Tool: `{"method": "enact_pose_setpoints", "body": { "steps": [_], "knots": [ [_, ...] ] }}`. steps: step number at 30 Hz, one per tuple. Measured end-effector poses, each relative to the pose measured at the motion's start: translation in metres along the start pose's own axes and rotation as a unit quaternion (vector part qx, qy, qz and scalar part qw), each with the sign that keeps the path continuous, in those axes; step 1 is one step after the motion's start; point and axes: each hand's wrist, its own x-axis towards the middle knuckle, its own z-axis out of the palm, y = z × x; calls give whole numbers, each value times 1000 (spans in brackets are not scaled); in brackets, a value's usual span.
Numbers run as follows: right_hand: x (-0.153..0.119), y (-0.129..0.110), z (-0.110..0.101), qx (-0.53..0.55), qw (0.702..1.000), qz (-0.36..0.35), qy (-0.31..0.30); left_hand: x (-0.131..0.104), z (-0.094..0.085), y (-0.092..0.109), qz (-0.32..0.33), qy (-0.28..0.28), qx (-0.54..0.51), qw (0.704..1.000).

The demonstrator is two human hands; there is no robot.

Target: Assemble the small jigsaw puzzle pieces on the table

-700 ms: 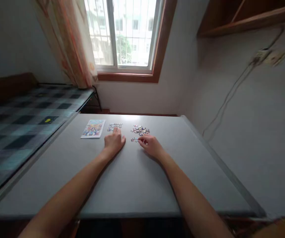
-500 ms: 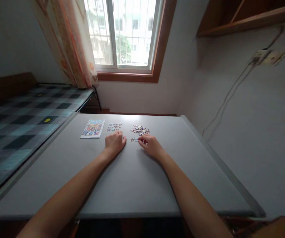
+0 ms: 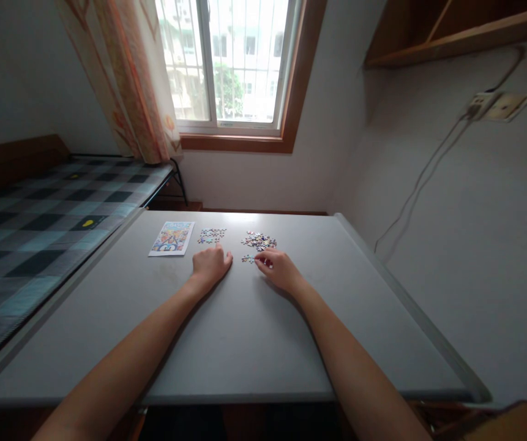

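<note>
Puzzle pieces [image 3: 248, 259] stay pinched in the right hand [image 3: 282, 270]; left hand [image 3: 209, 263] has curled back.

I see a barred sliding window [image 3: 251, 73] in a reddish-brown wooden frame [image 3: 303, 67], an orange-patterned fabric curtain [image 3: 128, 79] beside it, and a grey-and-black checked mattress [image 3: 56, 226] to my left. Rightward, a thin pale cable [image 3: 412, 195] trails from a whitish wall socket [image 3: 480, 104] below a brown wooden shelf [image 3: 469, 41].
</note>
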Motion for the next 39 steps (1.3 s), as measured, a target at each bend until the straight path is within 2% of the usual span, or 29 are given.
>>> {"method": "enact_pose_setpoints", "body": {
  "steps": [9, 16, 21, 25, 32, 39],
  "knots": [
    [0, -2, -1, -12, 1000, 19, -1, -2, 0, 1, 18, -3, 3, 1000],
    [2, 9, -12, -71, 988, 128, 56, -2, 0, 0, 39, -20, -19, 999],
    [0, 15, -17, -100, 978, 177, 45, -1, -1, -2, 36, -30, -26, 999],
    [-1, 15, -15, -100, 979, 175, 20, -1, -3, -1, 37, -35, -24, 998],
    [-2, 15, -7, -55, 990, 127, -12, -2, -4, 0, 36, -31, -24, 999],
    [-2, 12, -9, -76, 987, 140, -25, -2, -3, 0, 41, -26, -23, 999]
  ]
}}
